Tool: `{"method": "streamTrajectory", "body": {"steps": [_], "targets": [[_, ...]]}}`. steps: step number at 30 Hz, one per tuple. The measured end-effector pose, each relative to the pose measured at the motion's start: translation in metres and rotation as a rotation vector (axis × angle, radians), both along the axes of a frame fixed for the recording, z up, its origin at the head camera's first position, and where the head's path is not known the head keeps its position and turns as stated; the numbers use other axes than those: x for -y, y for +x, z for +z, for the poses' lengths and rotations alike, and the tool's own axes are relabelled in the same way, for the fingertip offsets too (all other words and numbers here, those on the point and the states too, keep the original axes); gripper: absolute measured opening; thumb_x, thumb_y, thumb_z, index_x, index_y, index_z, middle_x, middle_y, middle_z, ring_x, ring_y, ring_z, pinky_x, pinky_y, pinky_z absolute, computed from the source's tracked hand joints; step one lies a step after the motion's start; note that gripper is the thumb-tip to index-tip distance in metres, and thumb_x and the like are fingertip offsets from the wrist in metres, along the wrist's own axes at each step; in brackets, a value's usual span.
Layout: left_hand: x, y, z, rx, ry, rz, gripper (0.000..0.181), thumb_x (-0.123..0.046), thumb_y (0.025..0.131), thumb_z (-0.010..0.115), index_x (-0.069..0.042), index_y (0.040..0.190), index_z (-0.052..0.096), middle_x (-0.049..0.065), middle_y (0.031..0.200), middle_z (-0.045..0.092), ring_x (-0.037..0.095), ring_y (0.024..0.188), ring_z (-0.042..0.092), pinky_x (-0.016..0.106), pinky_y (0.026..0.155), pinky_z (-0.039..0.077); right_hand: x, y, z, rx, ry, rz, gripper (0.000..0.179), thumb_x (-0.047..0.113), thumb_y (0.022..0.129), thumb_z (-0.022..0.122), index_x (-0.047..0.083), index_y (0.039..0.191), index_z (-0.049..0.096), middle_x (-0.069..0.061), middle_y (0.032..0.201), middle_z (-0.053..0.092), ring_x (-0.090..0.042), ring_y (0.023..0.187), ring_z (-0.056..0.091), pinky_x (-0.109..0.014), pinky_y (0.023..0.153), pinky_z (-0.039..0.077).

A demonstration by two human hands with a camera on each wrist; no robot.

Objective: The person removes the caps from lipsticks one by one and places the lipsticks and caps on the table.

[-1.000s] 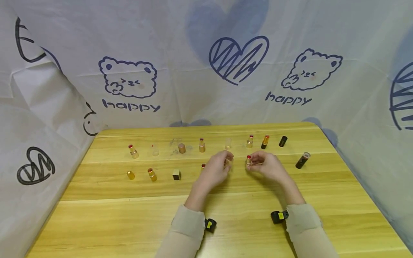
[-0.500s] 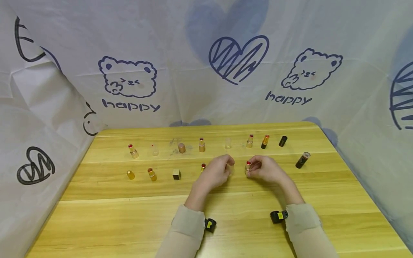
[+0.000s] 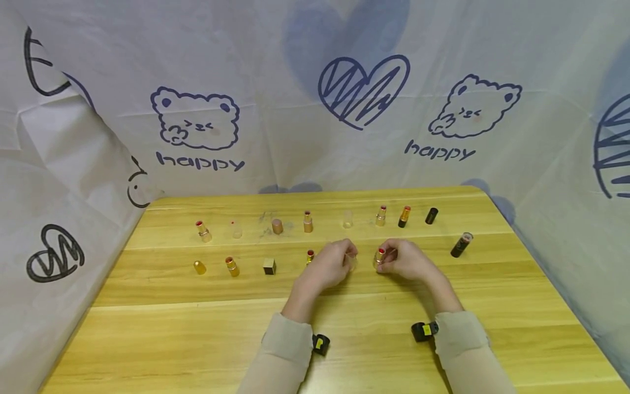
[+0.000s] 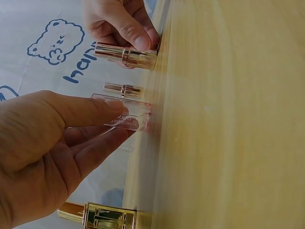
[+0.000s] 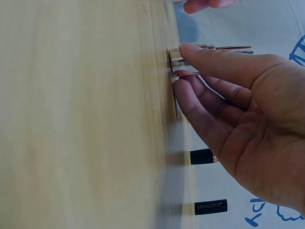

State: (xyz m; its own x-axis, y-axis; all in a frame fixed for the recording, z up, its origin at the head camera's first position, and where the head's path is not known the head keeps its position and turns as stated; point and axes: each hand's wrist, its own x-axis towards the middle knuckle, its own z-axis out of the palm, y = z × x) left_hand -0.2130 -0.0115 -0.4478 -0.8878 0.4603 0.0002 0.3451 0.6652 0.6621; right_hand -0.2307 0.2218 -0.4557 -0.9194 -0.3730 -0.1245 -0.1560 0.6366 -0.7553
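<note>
In the left wrist view my left hand (image 4: 71, 138) pinches a clear lipstick cap (image 4: 138, 112) between thumb and fingers, its end close to the tabletop. My right hand (image 3: 406, 259) holds an uncapped gold lipstick (image 3: 380, 255) by its base, red tip upward. The lipstick stands upright at table level, and the right wrist view shows thumb and fingertips around its lower part. A small gap separates the two hands. Just left of my left hand stands another uncapped gold lipstick (image 3: 310, 256), partly hidden behind that hand in the head view.
Several lipsticks and caps stand in two loose rows on the wooden table (image 3: 197, 339). Among them are a black-and-gold box-shaped cap (image 3: 269, 266), a rose-gold cap (image 3: 277, 226), another clear cap (image 3: 348, 219) and a black tube (image 3: 461, 245). A printed cloth (image 3: 285, 137) hangs behind.
Both hands have come slightly nearer to the person, carrying the clear cap and the lipstick along. The lipstick by the left hand shows more now. In the last half second there is little movement.
</note>
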Motion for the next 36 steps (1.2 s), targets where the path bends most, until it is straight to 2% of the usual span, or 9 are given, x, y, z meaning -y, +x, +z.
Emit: {"method": "streamTrajectory", "body": {"steps": [8, 14, 16, 19, 23, 25, 29, 33, 36], "targets": [[0.000, 0.001, -0.002, 0.015, -0.008, 0.009, 0.023, -0.004, 0.102, 0.064, -0.005, 0.125, 0.065, 0.007, 0.119, 0.069, 0.020, 0.109, 0.066, 0.033, 0.092, 0.056, -0.001, 0.000, -0.001, 0.012, 0.001, 0.007, 0.029, 0.004, 0.086, 0.085, 0.000, 0.108, 0.067, -0.007, 0.090, 0.072, -0.017, 0.084, 0.067, -0.035, 0.077, 0.056], [0.000, 0.001, -0.001, 0.008, -0.001, 0.031, 0.033, -0.008, 0.099, 0.070, -0.007, 0.132, 0.063, 0.007, 0.128, 0.065, 0.021, 0.117, 0.063, 0.035, 0.098, 0.054, -0.004, 0.003, 0.007, 0.030, -0.042, -0.005, 0.039, 0.005, 0.085, 0.085, -0.002, 0.118, 0.066, -0.012, 0.100, 0.073, -0.024, 0.093, 0.069, -0.034, 0.080, 0.057], [0.000, 0.001, 0.001, -0.006, 0.026, 0.033, 0.035, -0.008, 0.100, 0.069, -0.007, 0.134, 0.062, 0.008, 0.133, 0.063, 0.023, 0.122, 0.061, 0.037, 0.102, 0.053, -0.006, 0.005, 0.012, 0.016, -0.065, -0.021, 0.041, 0.005, 0.086, 0.084, -0.003, 0.122, 0.065, -0.015, 0.107, 0.071, -0.028, 0.099, 0.069, -0.037, 0.083, 0.058], [0.000, 0.001, 0.007, -0.049, 0.062, 0.032, 0.036, -0.012, 0.102, 0.067, -0.007, 0.136, 0.060, 0.009, 0.138, 0.061, 0.025, 0.128, 0.059, 0.038, 0.106, 0.051, -0.010, 0.006, 0.020, -0.071, -0.086, -0.054, 0.041, 0.007, 0.090, 0.080, -0.003, 0.127, 0.064, -0.019, 0.118, 0.069, -0.034, 0.107, 0.068, -0.043, 0.087, 0.059], [0.000, 0.002, 0.013, -0.101, 0.089, 0.031, 0.038, -0.018, 0.104, 0.066, -0.008, 0.139, 0.058, 0.009, 0.140, 0.060, 0.026, 0.129, 0.059, 0.039, 0.107, 0.051, -0.019, 0.006, 0.027, -0.181, -0.118, -0.128, 0.042, 0.010, 0.094, 0.078, 0.000, 0.131, 0.062, -0.021, 0.129, 0.065, -0.038, 0.115, 0.065, -0.050, 0.095, 0.058], [0.000, 0.003, 0.014, -0.122, 0.105, 0.034, 0.041, -0.019, 0.104, 0.066, -0.007, 0.142, 0.056, 0.011, 0.141, 0.059, 0.029, 0.130, 0.059, 0.040, 0.107, 0.052, -0.024, 0.006, 0.030, -0.200, -0.133, -0.151, 0.044, 0.010, 0.094, 0.077, 0.001, 0.133, 0.060, -0.020, 0.132, 0.063, -0.039, 0.119, 0.063, -0.050, 0.097, 0.057], [-0.001, 0.003, 0.015, -0.162, 0.132, 0.037, 0.045, -0.020, 0.105, 0.065, -0.007, 0.146, 0.053, 0.011, 0.145, 0.056, 0.030, 0.132, 0.057, 0.042, 0.107, 0.051, -0.034, 0.008, 0.036, -0.258, -0.157, -0.213, 0.045, 0.006, 0.093, 0.077, 0.001, 0.135, 0.060, -0.020, 0.132, 0.063, -0.038, 0.119, 0.062, -0.031, 0.094, 0.058], [-0.004, 0.003, 0.013, -0.222, 0.158, 0.041, 0.048, -0.021, 0.105, 0.065, -0.008, 0.149, 0.050, 0.007, 0.151, 0.052, 0.025, 0.136, 0.054, 0.040, 0.112, 0.048, -0.040, 0.011, 0.040, -0.393, -0.241, -0.375, 0.040, 0.008, 0.095, 0.077, 0.002, 0.132, 0.064, -0.017, 0.128, 0.067, -0.025, 0.114, 0.063, -0.014, 0.088, 0.054], [-0.006, 0.003, 0.013, -0.261, 0.188, 0.040, 0.051, -0.022, 0.105, 0.065, -0.009, 0.151, 0.048, 0.006, 0.155, 0.049, 0.024, 0.142, 0.048, 0.040, 0.116, 0.044, -0.044, 0.010, 0.040, -0.504, -0.327, -0.543, 0.038, 0.009, 0.094, 0.077, 0.002, 0.131, 0.067, -0.015, 0.125, 0.068, -0.016, 0.111, 0.062, -0.018, 0.092, 0.053]]}}
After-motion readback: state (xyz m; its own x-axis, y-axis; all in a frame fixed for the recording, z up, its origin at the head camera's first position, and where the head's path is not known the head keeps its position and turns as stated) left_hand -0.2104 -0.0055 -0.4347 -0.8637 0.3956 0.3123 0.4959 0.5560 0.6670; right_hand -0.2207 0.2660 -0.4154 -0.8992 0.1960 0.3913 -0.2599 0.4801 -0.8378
